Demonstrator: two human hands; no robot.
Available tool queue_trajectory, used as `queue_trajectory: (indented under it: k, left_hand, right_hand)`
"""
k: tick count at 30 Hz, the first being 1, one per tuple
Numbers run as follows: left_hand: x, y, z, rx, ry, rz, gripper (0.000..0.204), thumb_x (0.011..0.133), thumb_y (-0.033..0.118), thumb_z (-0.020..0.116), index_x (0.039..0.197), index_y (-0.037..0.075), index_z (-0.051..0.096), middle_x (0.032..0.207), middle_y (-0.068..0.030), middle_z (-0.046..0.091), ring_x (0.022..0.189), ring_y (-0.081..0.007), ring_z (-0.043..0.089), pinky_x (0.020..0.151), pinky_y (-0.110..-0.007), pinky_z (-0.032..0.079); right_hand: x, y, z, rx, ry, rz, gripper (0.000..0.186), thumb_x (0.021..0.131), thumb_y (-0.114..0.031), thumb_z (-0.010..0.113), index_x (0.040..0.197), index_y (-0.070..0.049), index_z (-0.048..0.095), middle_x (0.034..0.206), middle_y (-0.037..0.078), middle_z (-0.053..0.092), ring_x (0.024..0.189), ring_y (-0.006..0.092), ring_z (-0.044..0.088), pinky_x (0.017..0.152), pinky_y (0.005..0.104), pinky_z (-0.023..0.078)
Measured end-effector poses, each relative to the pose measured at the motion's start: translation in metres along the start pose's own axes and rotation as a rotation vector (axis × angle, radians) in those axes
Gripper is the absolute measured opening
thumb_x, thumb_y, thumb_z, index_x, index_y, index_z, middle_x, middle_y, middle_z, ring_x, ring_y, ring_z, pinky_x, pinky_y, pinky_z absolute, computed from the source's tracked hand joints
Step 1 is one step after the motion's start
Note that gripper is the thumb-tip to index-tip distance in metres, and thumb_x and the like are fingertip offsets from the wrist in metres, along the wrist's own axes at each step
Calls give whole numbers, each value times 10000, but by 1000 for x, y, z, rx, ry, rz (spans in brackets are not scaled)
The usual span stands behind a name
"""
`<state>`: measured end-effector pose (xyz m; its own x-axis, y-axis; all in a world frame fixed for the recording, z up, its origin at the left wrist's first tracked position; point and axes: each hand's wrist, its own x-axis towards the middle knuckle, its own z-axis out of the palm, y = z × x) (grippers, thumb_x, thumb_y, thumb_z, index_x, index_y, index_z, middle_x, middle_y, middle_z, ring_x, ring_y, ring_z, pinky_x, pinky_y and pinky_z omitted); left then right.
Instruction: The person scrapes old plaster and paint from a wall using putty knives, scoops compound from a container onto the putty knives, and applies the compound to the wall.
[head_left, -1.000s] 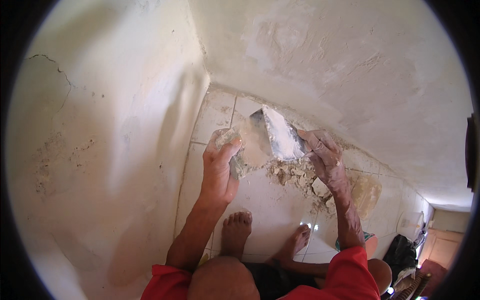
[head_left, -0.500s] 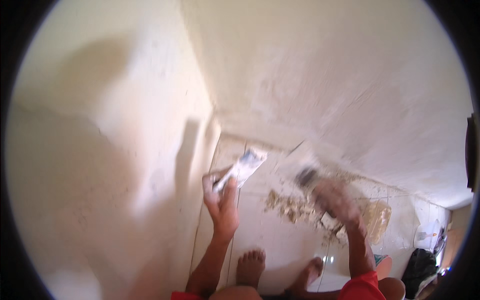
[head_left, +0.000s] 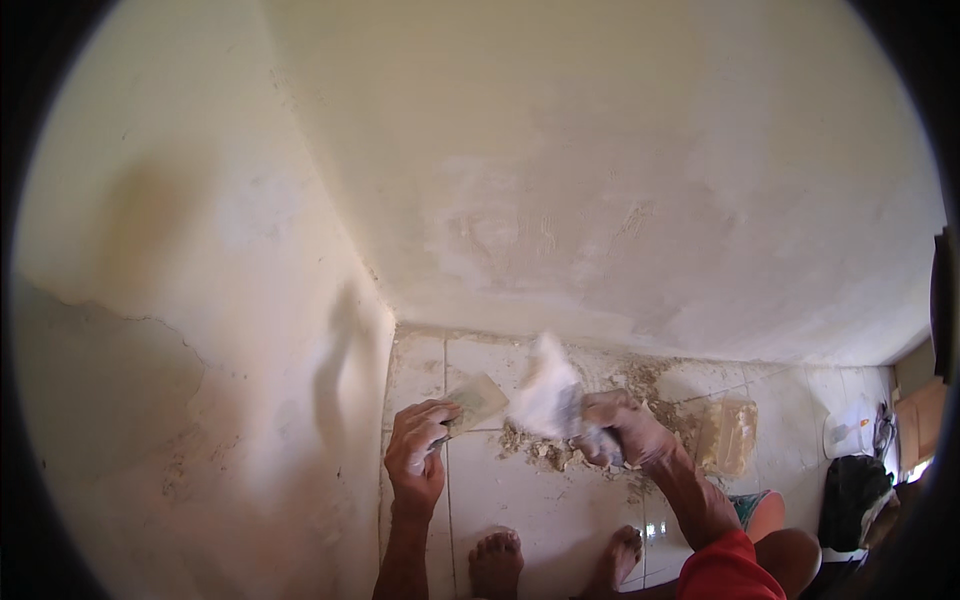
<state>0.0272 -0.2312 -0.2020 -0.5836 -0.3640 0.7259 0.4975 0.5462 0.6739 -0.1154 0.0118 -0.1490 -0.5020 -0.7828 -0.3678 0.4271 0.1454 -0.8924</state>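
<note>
My left hand [head_left: 413,462] is closed around a putty knife [head_left: 478,402], its thin greyish blade pointing right above the floor tiles. My right hand [head_left: 632,432] grips the handle of a wider putty knife [head_left: 550,395]. White paste appears to cover that blade, which is blurred by motion and tilted up to the left. The two blades are close together but apart, low in front of the wall corner. Beneath my right hand, crumbled plaster debris [head_left: 545,452] lies on the tiled floor [head_left: 540,500].
The facing wall [head_left: 600,200] has pale filler patches; the left wall [head_left: 130,370] shows a crack. Right of my right hand lies a yellowish block [head_left: 727,437]. Farther right are a white container [head_left: 850,432] and a black bag [head_left: 852,500]. My bare feet stand below.
My view has tilted up toward the wall. The right putty knife has moved left, close to the left one. White paste was on the left blade; now that blade looks mostly bare.
</note>
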Motion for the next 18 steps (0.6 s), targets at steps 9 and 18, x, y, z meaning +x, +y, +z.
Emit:
queue_trajectory:
  k: [9,18]
  left_hand:
    - [-136,7,42,-199,-192,-985,181,916,125,606,1026,-3,542,846,-69,603,748,-130,571,672,-291,490]
    - [-242,11,44,-59,-785,-1263,432,897,401,586,1194,90,541,1026,-196,686,1003,-372,655,862,-442,499]
  right_hand:
    - [-56,-112,-9,-744,761,-959,493,975,-335,511,1183,107,578,754,88,560,575,98,509,497,229,432]
    - [-15,-153,9,-1996,900,-880,531,799,-37,694,1301,-192,616,849,-4,419,695,93,536,537,232,577]
